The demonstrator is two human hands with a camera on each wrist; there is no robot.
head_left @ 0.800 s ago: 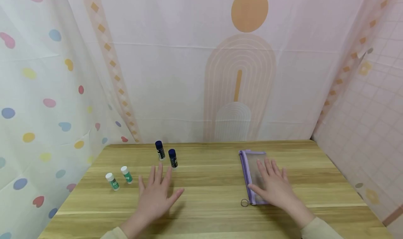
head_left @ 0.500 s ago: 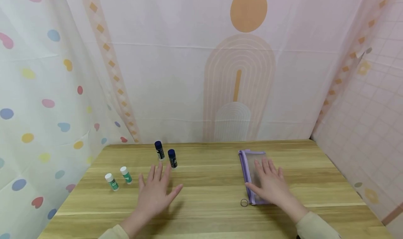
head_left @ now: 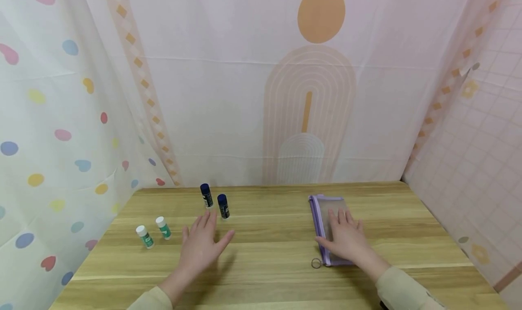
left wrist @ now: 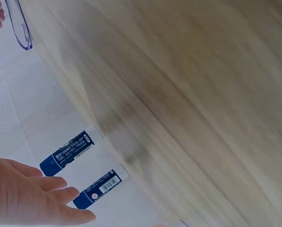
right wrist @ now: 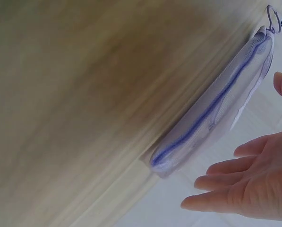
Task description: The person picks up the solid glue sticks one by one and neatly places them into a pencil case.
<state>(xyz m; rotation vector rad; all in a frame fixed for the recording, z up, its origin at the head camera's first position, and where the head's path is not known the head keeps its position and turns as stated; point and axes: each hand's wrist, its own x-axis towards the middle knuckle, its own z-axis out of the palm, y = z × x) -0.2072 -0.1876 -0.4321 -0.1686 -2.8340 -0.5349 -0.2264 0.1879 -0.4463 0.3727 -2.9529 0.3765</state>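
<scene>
My left hand (head_left: 199, 246) hovers over the table with its fingers spread, just short of two dark blue glue sticks, one farther back (head_left: 206, 196) and one nearer (head_left: 223, 206). Both stand upright, and their labels show in the left wrist view, where the near stick (left wrist: 98, 190) carries a barcode. To the left of that hand stand two green glue sticks with white caps, one (head_left: 163, 228) beside the other (head_left: 144, 236). Above a purple-edged mesh zip pouch (head_left: 326, 205), my right hand (head_left: 346, 239) is held with fingers extended; the right wrist view shows a gap between hand and pouch (right wrist: 211, 113).
A metal ring (head_left: 316, 263) hangs off the pouch's near left corner. The wooden table (head_left: 269, 237) ends at the back against a patterned curtain (head_left: 220, 106). More curtain (head_left: 469, 165) borders the right side, and a dotted one (head_left: 73, 165) the left.
My right hand has shifted slightly left and lower over the pouch. My left hand's fingers have drawn a little closer together and dipped. The glue sticks and pouch stay put.
</scene>
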